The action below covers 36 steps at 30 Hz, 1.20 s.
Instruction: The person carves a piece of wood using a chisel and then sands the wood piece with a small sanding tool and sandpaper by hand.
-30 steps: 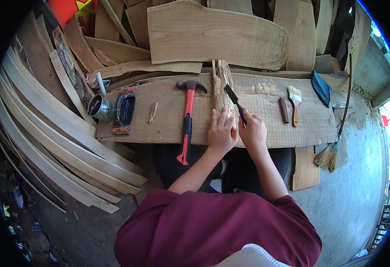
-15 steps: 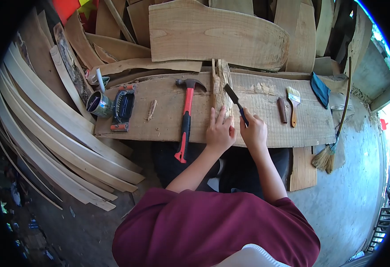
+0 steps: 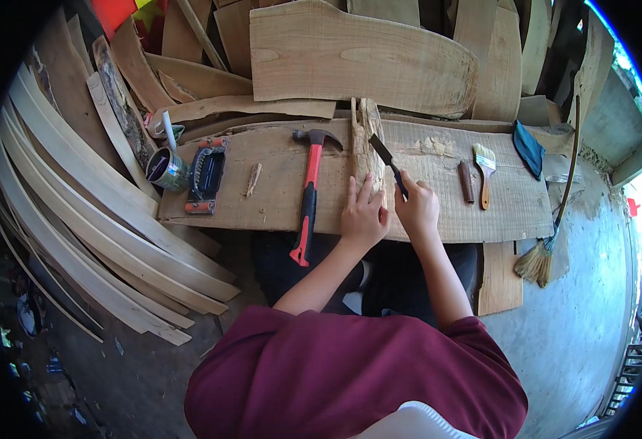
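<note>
My left hand (image 3: 366, 216) lies on the near end of a rough, split strip of wood (image 3: 367, 150), its fingers stretched out and apart. In my right hand (image 3: 417, 208) is a chisel (image 3: 382, 150) with a flat dark blade, held by its black handle. The blade slants up and to the left over the strip; whether its edge touches the wood I cannot tell. Left of the strip rests a red and black claw hammer (image 3: 309, 190), its handle reaching past the board's near edge.
The wide plank (image 3: 438, 197) also bears a sanding tool (image 3: 206, 175), a wood splinter (image 3: 253, 179), a brown cylindrical piece (image 3: 466, 182), a paintbrush (image 3: 485, 172) and a blue cloth (image 3: 528, 151). A tin (image 3: 167, 172) stands left, near curved wooden strips (image 3: 116, 219). A broom (image 3: 537, 262) leans right.
The chisel and my right hand have shifted slightly up and to the left over the strip. My left hand stays on the wood. The whole view has moved a little.
</note>
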{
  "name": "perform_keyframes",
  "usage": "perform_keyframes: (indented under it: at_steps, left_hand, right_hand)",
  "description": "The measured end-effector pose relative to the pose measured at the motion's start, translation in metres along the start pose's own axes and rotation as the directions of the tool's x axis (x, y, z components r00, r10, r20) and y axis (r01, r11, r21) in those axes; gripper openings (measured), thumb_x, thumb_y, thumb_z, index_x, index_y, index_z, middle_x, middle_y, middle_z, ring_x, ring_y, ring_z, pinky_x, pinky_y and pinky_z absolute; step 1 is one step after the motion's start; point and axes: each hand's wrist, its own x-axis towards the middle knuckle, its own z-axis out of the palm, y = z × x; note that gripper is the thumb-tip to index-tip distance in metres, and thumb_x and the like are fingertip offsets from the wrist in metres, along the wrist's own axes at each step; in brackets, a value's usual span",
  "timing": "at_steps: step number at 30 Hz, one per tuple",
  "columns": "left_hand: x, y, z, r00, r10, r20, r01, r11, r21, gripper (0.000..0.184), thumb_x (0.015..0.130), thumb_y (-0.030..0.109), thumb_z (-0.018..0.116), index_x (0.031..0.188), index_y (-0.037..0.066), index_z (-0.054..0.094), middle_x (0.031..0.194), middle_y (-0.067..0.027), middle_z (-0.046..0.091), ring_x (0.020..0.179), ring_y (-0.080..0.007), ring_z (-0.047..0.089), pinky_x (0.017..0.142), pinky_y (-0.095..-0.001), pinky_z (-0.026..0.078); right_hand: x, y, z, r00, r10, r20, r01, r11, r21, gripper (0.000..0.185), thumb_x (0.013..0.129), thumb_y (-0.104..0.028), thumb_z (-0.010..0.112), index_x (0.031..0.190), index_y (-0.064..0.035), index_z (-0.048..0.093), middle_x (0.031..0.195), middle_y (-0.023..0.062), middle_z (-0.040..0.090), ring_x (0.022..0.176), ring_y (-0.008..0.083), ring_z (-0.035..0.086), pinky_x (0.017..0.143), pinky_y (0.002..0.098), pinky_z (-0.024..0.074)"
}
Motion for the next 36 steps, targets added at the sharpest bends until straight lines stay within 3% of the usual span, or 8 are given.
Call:
perform_keyframes:
  at_steps: [14, 20, 22, 30, 32, 33, 35, 36]
  left_hand:
    - [0.000, 0.001, -0.002, 1.000, -0.014, 0.010, 0.014, 1.000, -0.022, 0.033, 0.074, 0.013, 0.060, 0.106, 0.011, 0.065, 0.134, -0.0191, 0.048, 0.125, -0.0517, 0.040, 0.097, -0.0481, 0.045]
    - [0.000, 0.000, 0.001, 1.000, -0.011, -0.025, 0.010, 1.000, -0.029, 0.033, 0.073, 0.012, 0.060, 0.106, 0.011, 0.066, 0.135, -0.0191, 0.048, 0.125, -0.0513, 0.040, 0.098, -0.0478, 0.045]
    - [-0.002, 0.001, 0.001, 1.000, -0.017, -0.019, 0.017, 0.999, -0.038, 0.033, 0.073, 0.012, 0.060, 0.105, 0.010, 0.067, 0.135, -0.0191, 0.048, 0.125, -0.0512, 0.040, 0.098, -0.0476, 0.044]
    - [0.000, 0.001, 0.001, 1.000, -0.027, -0.015, 0.027, 0.999, -0.036, 0.031, 0.074, 0.012, 0.060, 0.103, 0.009, 0.068, 0.136, -0.0192, 0.048, 0.125, -0.0514, 0.041, 0.098, -0.0476, 0.044]
    - [0.000, 0.001, 0.001, 0.999, -0.029, -0.021, 0.029, 0.999, -0.027, 0.031, 0.074, 0.012, 0.060, 0.104, 0.009, 0.068, 0.136, -0.0188, 0.048, 0.125, -0.0510, 0.041, 0.098, -0.0474, 0.045]
    - [0.000, 0.001, 0.001, 0.999, -0.031, -0.023, 0.031, 0.999, -0.024, 0.031, 0.074, 0.012, 0.060, 0.104, 0.010, 0.068, 0.136, -0.0184, 0.048, 0.125, -0.0506, 0.041, 0.097, -0.0472, 0.045]
    - [0.000, 0.001, 0.002, 0.999, -0.037, -0.023, 0.036, 0.999, -0.022, 0.031, 0.074, 0.013, 0.060, 0.103, 0.010, 0.069, 0.136, -0.0180, 0.049, 0.125, -0.0502, 0.041, 0.097, -0.0469, 0.045]
    - [0.000, 0.002, 0.003, 0.999, -0.043, -0.023, 0.042, 0.999, -0.020, 0.031, 0.074, 0.013, 0.060, 0.103, 0.011, 0.069, 0.136, -0.0176, 0.049, 0.125, -0.0498, 0.042, 0.097, -0.0466, 0.046]
  right_hand:
    - [-0.012, -0.007, 0.008, 0.999, 0.007, -0.039, -0.008, 1.000, -0.024, 0.034, 0.085, -0.026, 0.062, 0.117, -0.0130, 0.064, 0.070, 0.0141, 0.061, 0.056, 0.0324, 0.063, 0.048, 0.0420, 0.0511]
    - [-0.006, -0.003, 0.005, 0.995, 0.089, -0.049, -0.083, 0.990, 0.115, 0.031, 0.081, -0.020, 0.068, 0.110, -0.0076, 0.068, 0.070, 0.0178, 0.064, 0.063, 0.0348, 0.065, 0.057, 0.0411, 0.0517]
    - [-0.002, 0.005, 0.010, 0.985, 0.141, -0.103, -0.092, 0.921, 0.378, 0.032, 0.081, -0.021, 0.066, 0.109, -0.0040, 0.067, 0.074, 0.0235, 0.064, 0.068, 0.0380, 0.065, 0.062, 0.0424, 0.0522]
    - [-0.016, 0.014, 0.030, 0.969, 0.193, -0.154, -0.107, 0.891, 0.441, 0.033, 0.081, -0.024, 0.070, 0.105, -0.0004, 0.068, 0.077, 0.0238, 0.066, 0.068, 0.0331, 0.068, 0.066, 0.0384, 0.0526]
    - [-0.022, 0.019, 0.034, 0.926, 0.377, 0.030, -0.298, 0.679, 0.670, 0.033, 0.084, -0.026, 0.070, 0.107, -0.0016, 0.068, 0.068, 0.0128, 0.066, 0.052, 0.0175, 0.061, 0.052, 0.0308, 0.0484]
    - [-0.028, 0.023, 0.034, 0.926, 0.377, 0.031, -0.299, 0.679, 0.671, 0.033, 0.084, -0.026, 0.070, 0.107, -0.0016, 0.068, 0.068, 0.0128, 0.066, 0.052, 0.0175, 0.061, 0.052, 0.0308, 0.0484]
    - [-0.036, 0.010, 0.010, 0.763, 0.488, 0.423, -0.510, 0.053, 0.859, 0.031, 0.087, -0.025, 0.068, 0.109, -0.0036, 0.068, 0.062, 0.0012, 0.058, 0.047, 0.0036, 0.046, 0.041, 0.0210, 0.0344]
    - [-0.038, 0.005, 0.005, 0.733, 0.524, 0.433, -0.499, -0.017, 0.866, 0.028, 0.090, -0.025, 0.065, 0.111, -0.0052, 0.065, 0.062, -0.0025, 0.052, 0.044, 0.0002, 0.037, 0.038, 0.0170, 0.0237]
